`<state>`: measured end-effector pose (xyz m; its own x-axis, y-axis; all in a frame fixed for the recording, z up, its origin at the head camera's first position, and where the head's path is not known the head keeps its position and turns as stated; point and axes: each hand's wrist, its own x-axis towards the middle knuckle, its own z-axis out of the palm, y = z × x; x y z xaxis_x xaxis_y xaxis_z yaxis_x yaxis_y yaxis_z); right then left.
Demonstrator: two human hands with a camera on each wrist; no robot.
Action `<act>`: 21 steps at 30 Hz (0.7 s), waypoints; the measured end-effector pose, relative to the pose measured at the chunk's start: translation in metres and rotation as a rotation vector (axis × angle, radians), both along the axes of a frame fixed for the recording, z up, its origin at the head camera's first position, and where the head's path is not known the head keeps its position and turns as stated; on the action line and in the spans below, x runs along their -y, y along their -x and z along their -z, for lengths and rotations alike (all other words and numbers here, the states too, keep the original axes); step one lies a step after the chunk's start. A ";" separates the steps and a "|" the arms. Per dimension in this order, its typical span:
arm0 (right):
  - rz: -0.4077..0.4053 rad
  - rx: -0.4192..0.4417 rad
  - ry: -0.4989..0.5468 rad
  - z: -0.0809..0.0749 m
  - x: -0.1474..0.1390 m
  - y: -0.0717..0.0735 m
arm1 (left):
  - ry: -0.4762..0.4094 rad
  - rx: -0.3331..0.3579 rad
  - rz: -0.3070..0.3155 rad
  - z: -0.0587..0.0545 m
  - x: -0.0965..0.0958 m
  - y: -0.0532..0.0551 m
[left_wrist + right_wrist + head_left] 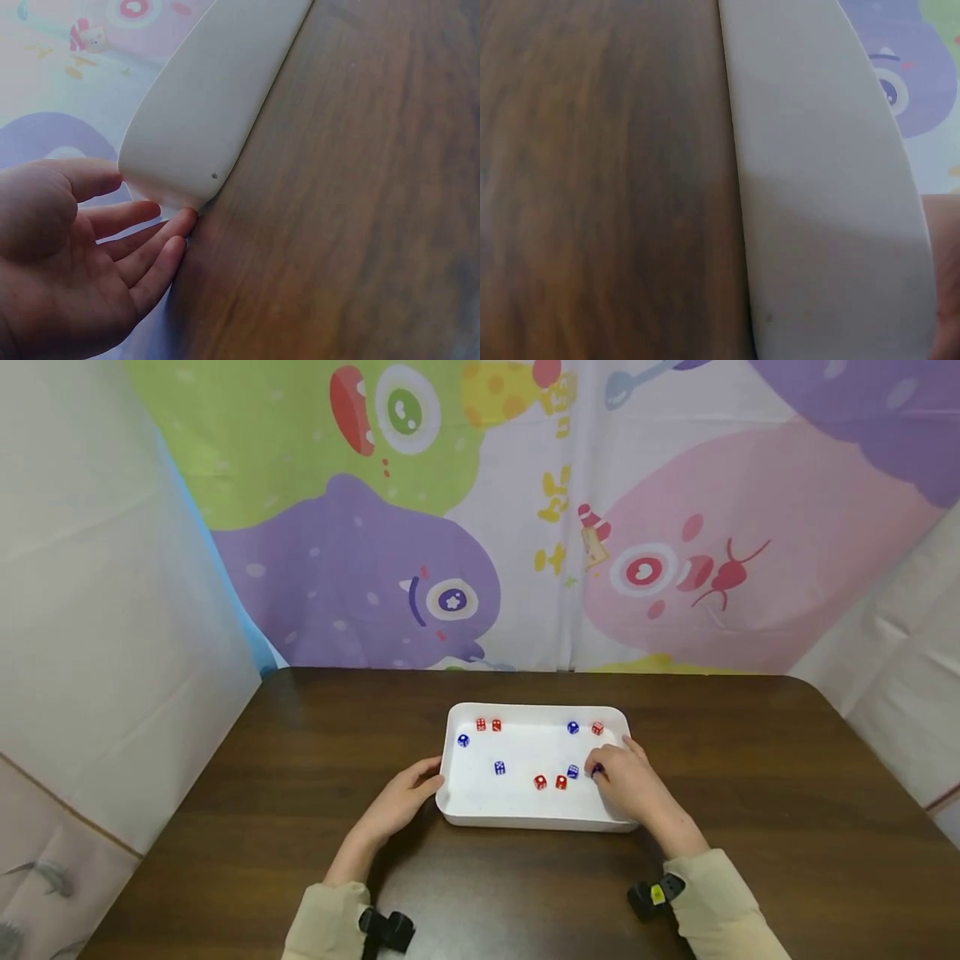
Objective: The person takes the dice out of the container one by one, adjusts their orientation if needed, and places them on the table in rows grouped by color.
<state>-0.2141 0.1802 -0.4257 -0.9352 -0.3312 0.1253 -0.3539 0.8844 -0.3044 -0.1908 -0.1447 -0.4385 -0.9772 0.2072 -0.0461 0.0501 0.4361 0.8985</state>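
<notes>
pale sleeves [324,925] lie at seven and five o'clock. white tray [536,821], long axis nine-to-three, on the bench [510,881]: left grip [401,798], loosely spread, touches its nine-o'clock end; right grip [634,781] pinches a part-hidden blue die [597,769] inside, toward three; second die [573,772] just beside, toward nine.

Yellow lettering [553,513] (sideways, not legible) on backdrop [525,535], white pips [540,781] on dice [499,767]

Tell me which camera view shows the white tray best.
The head view: it shows the white tray nearly whole from above, its inside and the dice visible, with only part of the right side covered. The left wrist view shows just some outer wall and a corner; the right wrist view, only a stretch of outer wall.
</notes>
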 end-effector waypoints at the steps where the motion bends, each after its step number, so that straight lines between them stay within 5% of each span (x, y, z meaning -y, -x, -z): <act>1: -0.002 -0.004 0.002 0.000 0.001 -0.001 | 0.001 0.000 -0.002 0.000 0.000 0.000; 9: -0.036 -0.051 0.034 -0.003 0.011 -0.005 | -0.017 0.043 -0.011 -0.010 -0.002 -0.005; 12: -0.049 -0.078 0.049 -0.004 0.015 -0.008 | -0.020 0.062 -0.025 0.000 0.000 0.000; 21: -0.056 -0.093 0.093 -0.005 0.024 -0.015 | -0.035 0.066 -0.033 0.002 0.000 0.001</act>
